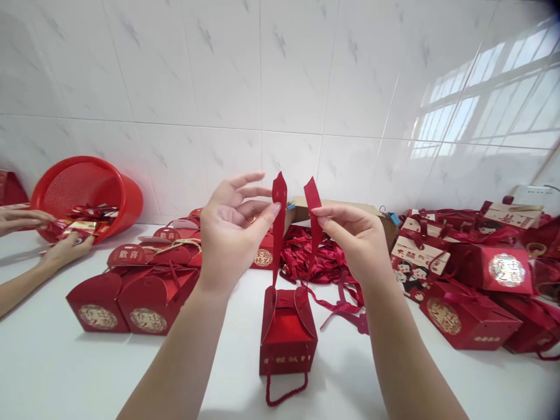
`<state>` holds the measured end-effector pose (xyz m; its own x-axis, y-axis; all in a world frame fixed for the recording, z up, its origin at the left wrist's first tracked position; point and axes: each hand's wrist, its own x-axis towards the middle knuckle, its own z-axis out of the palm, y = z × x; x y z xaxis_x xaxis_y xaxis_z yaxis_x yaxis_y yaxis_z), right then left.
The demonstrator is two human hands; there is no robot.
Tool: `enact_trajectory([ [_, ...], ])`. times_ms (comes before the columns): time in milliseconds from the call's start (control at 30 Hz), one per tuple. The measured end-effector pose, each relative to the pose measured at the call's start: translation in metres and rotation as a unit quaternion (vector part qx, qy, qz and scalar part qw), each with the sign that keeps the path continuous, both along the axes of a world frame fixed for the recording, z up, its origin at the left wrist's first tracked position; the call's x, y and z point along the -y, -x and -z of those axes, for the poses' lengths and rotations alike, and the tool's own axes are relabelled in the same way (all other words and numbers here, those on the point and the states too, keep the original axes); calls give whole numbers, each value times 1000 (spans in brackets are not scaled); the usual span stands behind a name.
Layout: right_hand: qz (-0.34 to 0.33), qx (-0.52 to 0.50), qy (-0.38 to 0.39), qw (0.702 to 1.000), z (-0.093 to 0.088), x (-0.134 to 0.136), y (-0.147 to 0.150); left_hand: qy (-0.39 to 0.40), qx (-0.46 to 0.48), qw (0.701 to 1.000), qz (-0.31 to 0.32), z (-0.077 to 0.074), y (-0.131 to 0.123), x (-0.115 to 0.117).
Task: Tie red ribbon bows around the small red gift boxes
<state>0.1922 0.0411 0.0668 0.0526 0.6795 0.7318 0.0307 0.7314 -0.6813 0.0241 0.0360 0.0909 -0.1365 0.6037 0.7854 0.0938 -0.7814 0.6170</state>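
Observation:
A small red gift box [289, 329] stands upright in front of me, with a red cord handle [286, 399] hanging at its near side. Two ends of a red ribbon [279, 245] rise from the top of the box. One end is pinched between thumb and fingers of my left hand [238, 233], its other fingers spread. My right hand [352, 236] pinches the other end. Both hands are above the box, apart from each other. Behind it, a heap of red ribbons [301, 254] lies partly in a cardboard box [336, 209].
Finished-looking red boxes [144, 303] stand to the left, and more boxes [470, 315] are piled at the right. At far left, another person's hands [70, 248] are at a tipped red basket [126, 192] holding small packets. A tiled wall [289, 87] borders the white table [231, 361].

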Motion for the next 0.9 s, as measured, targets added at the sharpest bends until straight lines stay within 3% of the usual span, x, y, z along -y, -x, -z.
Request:
enact_trajectory([
  [133,-53,8,12,998,1,1,5,45,6,998,39,0,-4,4],
  [333,-134,26,12,991,3,2,8,50,-24,995,86,2,-5,4],
  [700,-175,44,38,983,2,6,9,89,-45,985,137,2,-4,4],
  [800,-171,24,24,985,3,3,10,137,-82,971,179,1,1,4],
  [900,-167,18,14,986,3,0,9,230,-129,934,239,1,7,2],
])
